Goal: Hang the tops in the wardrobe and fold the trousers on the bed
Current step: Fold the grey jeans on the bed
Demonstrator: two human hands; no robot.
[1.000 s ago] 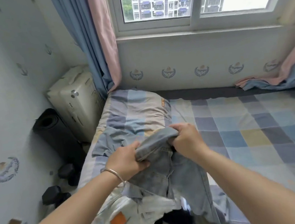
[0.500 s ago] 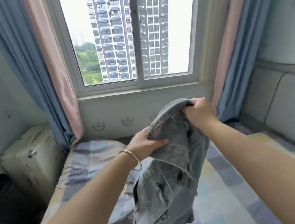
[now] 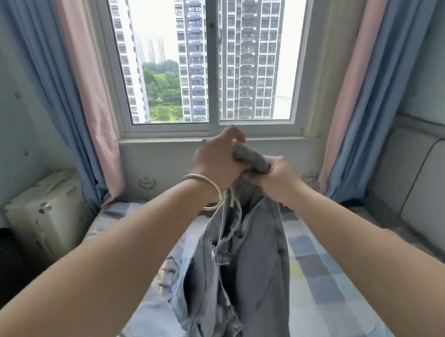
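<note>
We hold the grey denim jacket [image 3: 244, 263] up in front of the window [image 3: 202, 58], above the bed [image 3: 327, 281]. Its bunched top edge points up, long axis approx vertical, the rest hanging down twd the bed. Our left hand [image 3: 215, 163], with a bangle [image 3: 207, 189] on the wrist, has fingers curled round the rolled denim at the top; our right hand [image 3: 276, 178] has its grip closed on the same fold just beside it, the two touching. A light blue garment [image 3: 160, 310] lies under the jacket on the checked bedcover. Blue & pink curtains [image 3: 67, 103] hang either side. A cream suitcase [image 3: 44, 212] stands at left by the wall; a grey padded headboard [image 3: 428, 185] is at right.
</note>
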